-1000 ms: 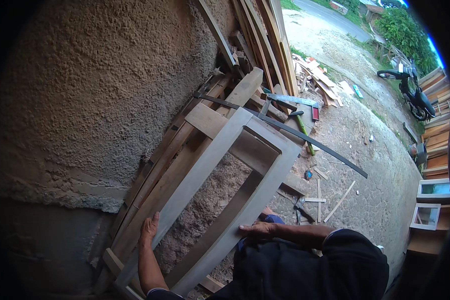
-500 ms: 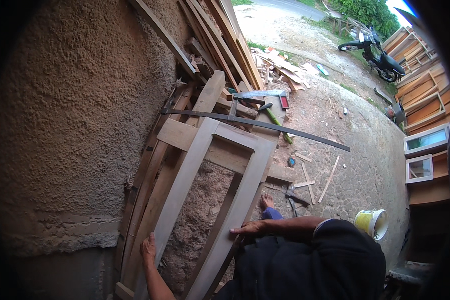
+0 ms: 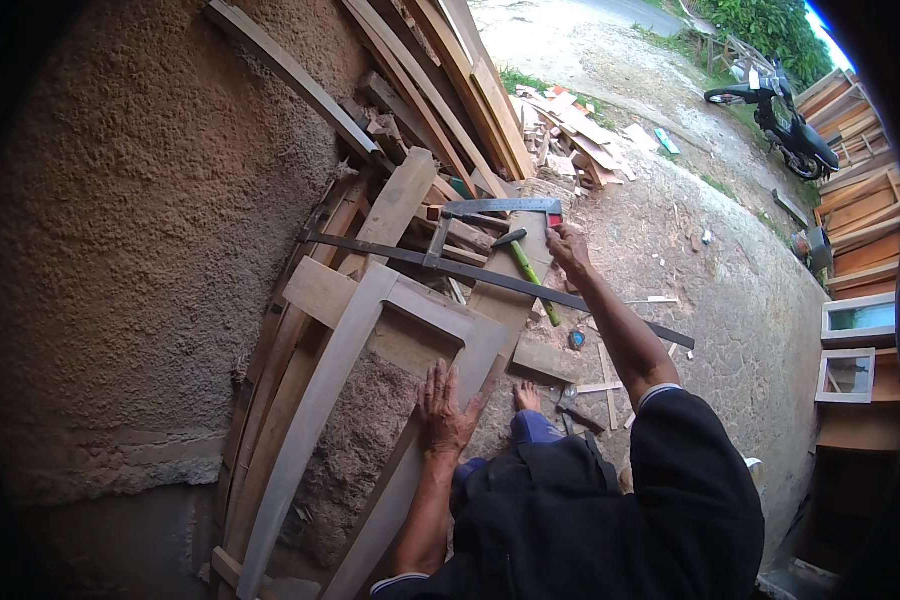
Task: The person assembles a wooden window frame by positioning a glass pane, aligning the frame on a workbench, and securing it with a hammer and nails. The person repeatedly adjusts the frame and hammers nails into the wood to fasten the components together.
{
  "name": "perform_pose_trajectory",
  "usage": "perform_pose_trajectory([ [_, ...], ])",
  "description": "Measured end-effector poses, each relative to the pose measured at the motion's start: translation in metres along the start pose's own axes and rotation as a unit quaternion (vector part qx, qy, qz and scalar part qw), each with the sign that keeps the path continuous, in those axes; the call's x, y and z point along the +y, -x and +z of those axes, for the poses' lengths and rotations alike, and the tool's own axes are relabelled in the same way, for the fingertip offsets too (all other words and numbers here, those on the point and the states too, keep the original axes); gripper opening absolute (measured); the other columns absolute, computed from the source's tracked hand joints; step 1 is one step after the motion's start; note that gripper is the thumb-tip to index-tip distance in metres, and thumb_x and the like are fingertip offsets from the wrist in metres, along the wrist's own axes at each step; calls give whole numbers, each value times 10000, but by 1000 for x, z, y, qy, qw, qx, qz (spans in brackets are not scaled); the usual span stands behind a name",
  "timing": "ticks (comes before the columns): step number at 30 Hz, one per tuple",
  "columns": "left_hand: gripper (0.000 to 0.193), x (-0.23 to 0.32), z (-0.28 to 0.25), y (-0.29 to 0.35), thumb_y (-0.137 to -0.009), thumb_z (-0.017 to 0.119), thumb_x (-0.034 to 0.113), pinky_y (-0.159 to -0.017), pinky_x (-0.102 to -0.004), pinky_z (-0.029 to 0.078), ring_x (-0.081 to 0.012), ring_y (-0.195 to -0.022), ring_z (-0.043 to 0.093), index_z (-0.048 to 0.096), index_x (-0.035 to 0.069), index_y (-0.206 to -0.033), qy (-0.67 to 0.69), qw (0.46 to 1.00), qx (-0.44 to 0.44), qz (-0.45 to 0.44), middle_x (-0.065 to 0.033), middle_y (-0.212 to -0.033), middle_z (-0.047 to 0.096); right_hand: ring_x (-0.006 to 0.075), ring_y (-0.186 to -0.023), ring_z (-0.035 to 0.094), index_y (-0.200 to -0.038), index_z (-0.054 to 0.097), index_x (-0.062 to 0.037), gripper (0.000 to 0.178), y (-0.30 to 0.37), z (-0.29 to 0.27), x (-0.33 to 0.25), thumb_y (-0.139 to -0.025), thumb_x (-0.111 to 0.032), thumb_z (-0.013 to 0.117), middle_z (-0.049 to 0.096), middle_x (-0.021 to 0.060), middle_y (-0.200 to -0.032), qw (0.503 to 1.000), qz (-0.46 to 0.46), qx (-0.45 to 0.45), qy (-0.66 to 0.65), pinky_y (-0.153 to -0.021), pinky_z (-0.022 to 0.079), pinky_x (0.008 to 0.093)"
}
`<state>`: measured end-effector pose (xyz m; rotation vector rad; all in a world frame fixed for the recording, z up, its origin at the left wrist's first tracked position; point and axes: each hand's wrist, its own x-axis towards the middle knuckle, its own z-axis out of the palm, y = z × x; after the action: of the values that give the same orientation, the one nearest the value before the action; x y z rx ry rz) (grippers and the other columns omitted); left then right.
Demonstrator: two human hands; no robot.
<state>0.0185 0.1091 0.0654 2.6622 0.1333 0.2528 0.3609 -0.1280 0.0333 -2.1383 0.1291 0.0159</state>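
A wooden window-type frame (image 3: 292, 450) with two long rails lies tilted across rough timbers. My left hand (image 3: 446, 412) rests on its right rail near the far end, fingers stretched out. My right hand (image 3: 569, 250) reaches far forward, its fingers closed around the red stock of a metal try square (image 3: 505, 206). That square lies over the planks beyond the frame. Close to it is a hammer (image 3: 530, 270) with a green handle. A long dark metal bar (image 3: 510, 275) crosses the timbers between the frame and the square.
A rough wall (image 3: 160, 250) rises at the left, with long boards (image 3: 440, 90) leaning beside it. A blue tape measure (image 3: 577, 339), wood strips and another tool (image 3: 580, 416) lie on the ground near my foot. A motorbike (image 3: 785, 125) stands far right.
My left hand has moved from the frame's left rail to its right rail. My right hand has left the right rail, reached forward and closed on the try square.
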Motion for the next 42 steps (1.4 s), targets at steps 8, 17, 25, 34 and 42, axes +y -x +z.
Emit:
perform_pose_trajectory([
  [8, 909, 28, 40, -49, -875, 662, 522, -1220, -568, 125, -340, -1528, 210, 298, 76, -1578, -70, 994, -50, -70, -156, -1654, 235, 388, -1275, 560, -1426, 476, 7, 814, -94, 1, 56, -834, -479, 750, 571, 281, -1356, 981, 46, -14, 188, -1056, 453, 421],
  [17, 894, 28, 41, -49, -848, 684, 534, -1194, -599, 175, -340, -1514, 244, 301, 219, -1592, -107, 990, -53, -77, -140, -1652, 246, 219, -1044, 653, -1328, 537, -13, 590, -136, -18, 88, -840, -235, 783, 671, 135, -1158, 971, 115, -82, -194, -869, 542, 352],
  [25, 935, 28, 43, -48, -841, 683, 551, -1188, -600, 186, -347, -1507, 261, 288, 155, -1590, -99, 992, -32, -72, -139, -1647, 259, 119, -936, 663, -1331, 520, -100, 344, -100, -56, 68, -998, -120, 605, 665, 27, -1141, 818, 80, -52, -567, -745, 589, 302],
  [34, 1032, 27, 36, -42, -845, 553, 763, -1191, -606, 168, -393, -1509, 231, 283, 85, -1575, -27, 999, 30, -16, -199, -1632, 254, 78, -797, 614, -1454, 338, -184, 698, 137, -40, 5, -892, -3, 711, 585, 34, -1057, 773, 137, -337, -520, -587, 552, 233],
  [42, 1113, 35, 26, -43, -755, 563, 838, -1202, -613, 132, -406, -1531, 156, 276, 160, -1589, -66, 996, -39, 47, -200, -1657, 176, 223, -956, 654, -1411, 287, -167, 638, 207, 1, 14, -930, -14, 678, 560, 115, -1166, 800, 177, -400, -411, -727, 630, 394],
])
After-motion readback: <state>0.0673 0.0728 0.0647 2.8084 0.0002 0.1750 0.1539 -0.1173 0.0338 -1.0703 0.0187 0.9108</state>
